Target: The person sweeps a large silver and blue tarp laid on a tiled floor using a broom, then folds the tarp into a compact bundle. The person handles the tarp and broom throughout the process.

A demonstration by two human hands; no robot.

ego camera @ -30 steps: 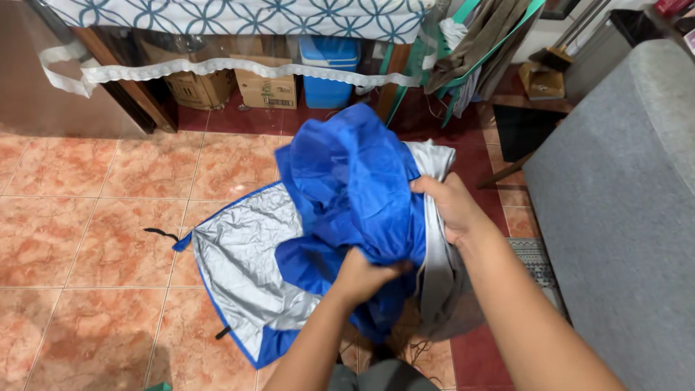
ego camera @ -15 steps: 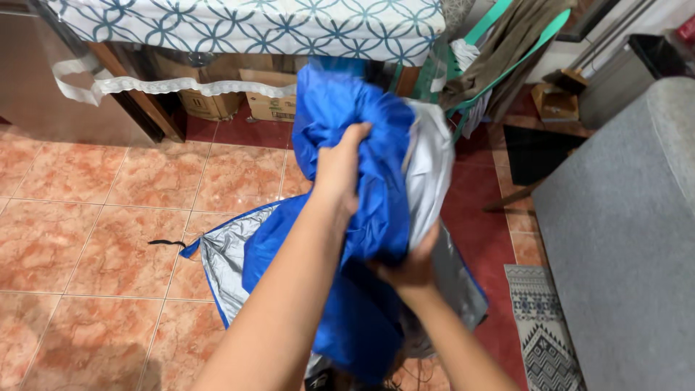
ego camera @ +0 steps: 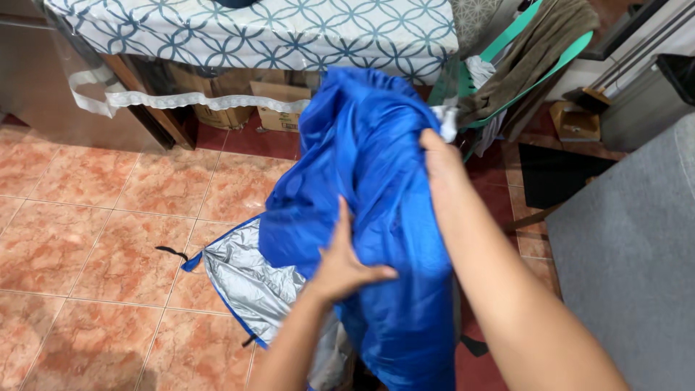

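Note:
A large blue cover (ego camera: 376, 166) with a silver lining (ego camera: 250, 279) hangs bunched in front of me, and its lower part trails onto the orange tiled floor (ego camera: 94, 217). My right hand (ego camera: 441, 163) grips the top of the bundle, holding it up at about table height. My left hand (ego camera: 344, 261) lies flat against the blue side lower down, fingers pointing up and thumb spread to the right. A black strap (ego camera: 170, 252) sticks out from the cover's corner on the floor.
A table with a patterned blue and white cloth (ego camera: 289, 32) stands ahead, with cardboard boxes (ego camera: 279, 112) under it. A green chair draped with brown cloth (ego camera: 536, 58) is at the upper right. A grey sofa (ego camera: 637, 246) fills the right side.
My hands swapped heights: the right went up to the top of the bundle, the left came down onto its front. More blue fabric now faces me and the silver side is turned away.

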